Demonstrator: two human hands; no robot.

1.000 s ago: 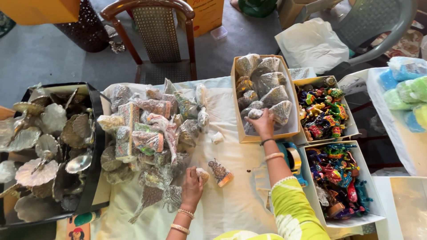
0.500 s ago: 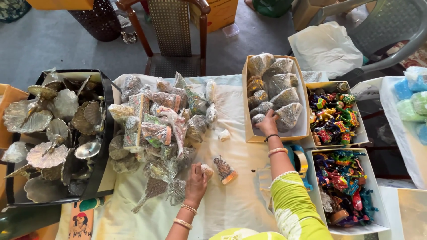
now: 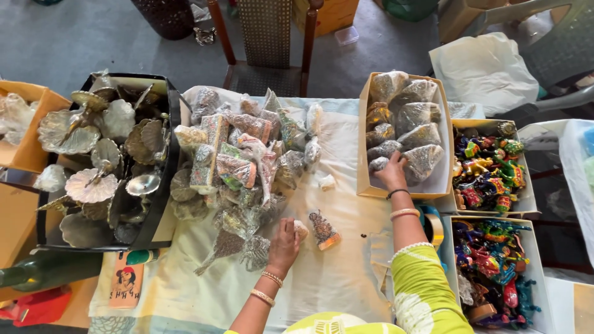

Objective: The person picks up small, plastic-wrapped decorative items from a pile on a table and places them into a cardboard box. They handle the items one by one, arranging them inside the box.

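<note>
Clear-wrapped packets [image 3: 238, 161] are heaped mid-table, and more fill the tan cardboard box [image 3: 443, 179] to the right. Beside it, two white boxes [image 3: 526, 201] hold bright figurines.

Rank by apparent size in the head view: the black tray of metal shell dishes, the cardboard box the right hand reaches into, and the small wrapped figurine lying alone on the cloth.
1. Black tray, largest.
2. Cardboard box, clearly smaller.
3. Wrapped figurine, smallest by far.
</note>
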